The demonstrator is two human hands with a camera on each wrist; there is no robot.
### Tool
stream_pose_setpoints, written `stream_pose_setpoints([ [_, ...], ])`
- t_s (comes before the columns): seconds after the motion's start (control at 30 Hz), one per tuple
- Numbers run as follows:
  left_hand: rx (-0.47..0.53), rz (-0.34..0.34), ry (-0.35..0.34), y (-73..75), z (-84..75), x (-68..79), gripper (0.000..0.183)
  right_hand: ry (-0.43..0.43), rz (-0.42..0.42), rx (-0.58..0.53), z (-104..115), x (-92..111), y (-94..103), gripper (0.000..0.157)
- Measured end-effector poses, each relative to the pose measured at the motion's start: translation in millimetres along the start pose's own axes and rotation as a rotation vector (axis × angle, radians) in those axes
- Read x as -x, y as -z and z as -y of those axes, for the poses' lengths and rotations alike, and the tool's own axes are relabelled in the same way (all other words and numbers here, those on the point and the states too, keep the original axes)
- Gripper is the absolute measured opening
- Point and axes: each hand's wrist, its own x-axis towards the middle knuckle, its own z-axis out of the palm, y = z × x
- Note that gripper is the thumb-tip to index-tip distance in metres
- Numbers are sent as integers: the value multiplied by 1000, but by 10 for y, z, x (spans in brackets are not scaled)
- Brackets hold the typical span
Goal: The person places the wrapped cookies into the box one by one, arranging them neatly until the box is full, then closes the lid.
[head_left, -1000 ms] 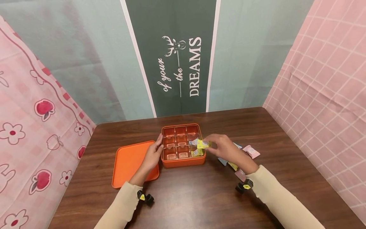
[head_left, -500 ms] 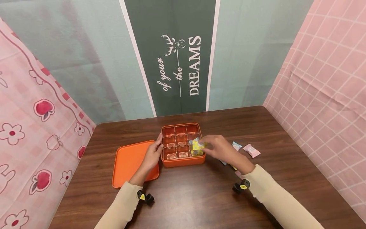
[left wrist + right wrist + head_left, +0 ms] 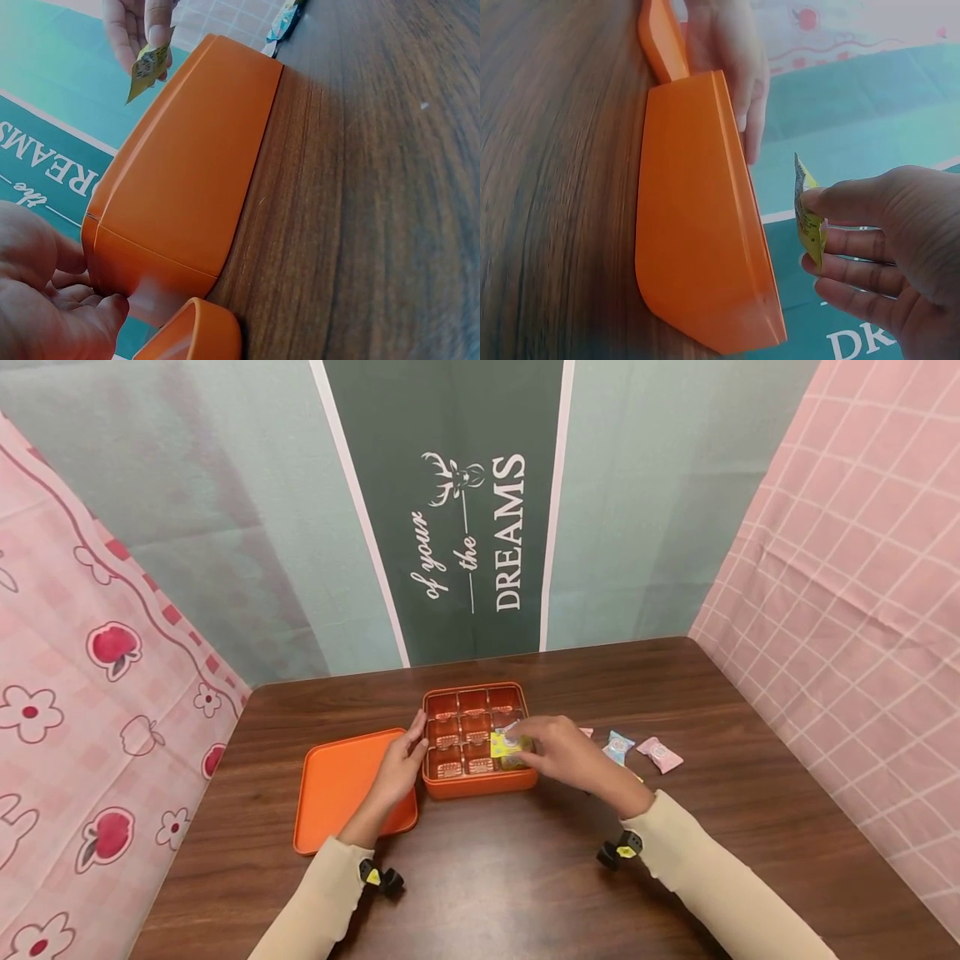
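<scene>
Between the thumb and fingers of my right hand (image 3: 570, 756) is a yellow wrapped candy (image 3: 504, 744), pinched above the right side of an orange box (image 3: 480, 788). The right wrist view shows the candy (image 3: 810, 225) gripped near its middle, higher than the box rim. Inside the box is a clear divided insert with several compartments; the right hand and candy partly cover other wrapped candies in its right column. My left hand (image 3: 401, 767) rests against the box's left side with relaxed fingers, and the left wrist view has its fingertips at the box corner.
An orange lid (image 3: 341, 789) lies left of the box, partly under the left forearm. To the right are a blue candy (image 3: 618, 747) and a pink candy (image 3: 660, 754) on the wooden table (image 3: 480, 877), with others partly hidden by the right hand. Fabric hangs around the table.
My right hand has moved left over the box, carrying the yellow candy and turning it. More loose candies show behind the hand. The left hand and box have stayed in place.
</scene>
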Motion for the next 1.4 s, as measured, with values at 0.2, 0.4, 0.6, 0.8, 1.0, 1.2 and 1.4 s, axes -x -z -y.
stream_pose_setpoints([
  [0.2, 17, -8, -14, -6, 36, -4, 49, 40, -3, -2, 34, -56, -44, 28],
  [0.4, 25, -8, -29, -8, 55, -8, 49, 22, 15, -16, 94, -95, -77, 27],
  [0.6, 13, 7, -19, -3, 54, -4, 50, 26, 38, -25, 129, -119, -145, 27],
  [0.8, 25, -8, -21, -40, 268, -91, 50, -1, 59, -9, 134, -137, -198, 27],
  [1.0, 8, -38, -35, -61, 464, -154, 51, -2, 70, 18, 118, -154, -233, 27],
  [1.2, 19, -44, -45, -63, 486, -153, 50, 0, 100, 54, 130, -170, -254, 28],
  [1.4, 5, -40, -38, -66, 466, -145, 50, -8, 124, 49, 147, -188, -267, 25],
])
